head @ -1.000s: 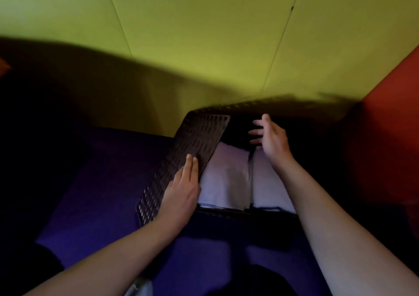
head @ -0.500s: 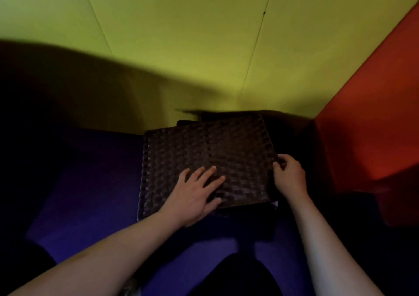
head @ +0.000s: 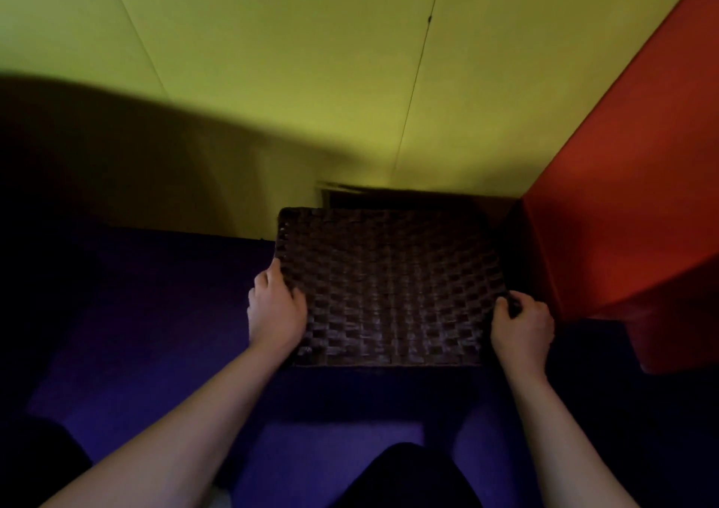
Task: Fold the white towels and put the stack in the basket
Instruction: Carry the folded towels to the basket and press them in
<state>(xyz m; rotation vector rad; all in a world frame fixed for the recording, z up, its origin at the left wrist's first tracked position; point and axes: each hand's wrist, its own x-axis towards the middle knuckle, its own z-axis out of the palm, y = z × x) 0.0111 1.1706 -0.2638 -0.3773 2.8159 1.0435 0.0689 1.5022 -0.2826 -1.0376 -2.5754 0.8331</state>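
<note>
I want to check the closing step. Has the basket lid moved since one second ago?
Yes. The lid stood tilted open at the basket's left side, towels visible; now it lies flat over the basket, swung rightward toward the red wall, with both hands gripping its side edges.

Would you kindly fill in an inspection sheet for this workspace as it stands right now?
Surface: purple surface, dim, largely in shadow.
Job's things: dark woven basket with its lid lying flat on top; no towels visible.
Clutter: nothing seen.
Grippers: left hand grips the basket's left edge; right hand grips the right edge.
Cables: nothing seen.
Surroundings: yellow-green wall behind; red panel at right; dark shapes at the bottom edge, too dark to identify.
</note>
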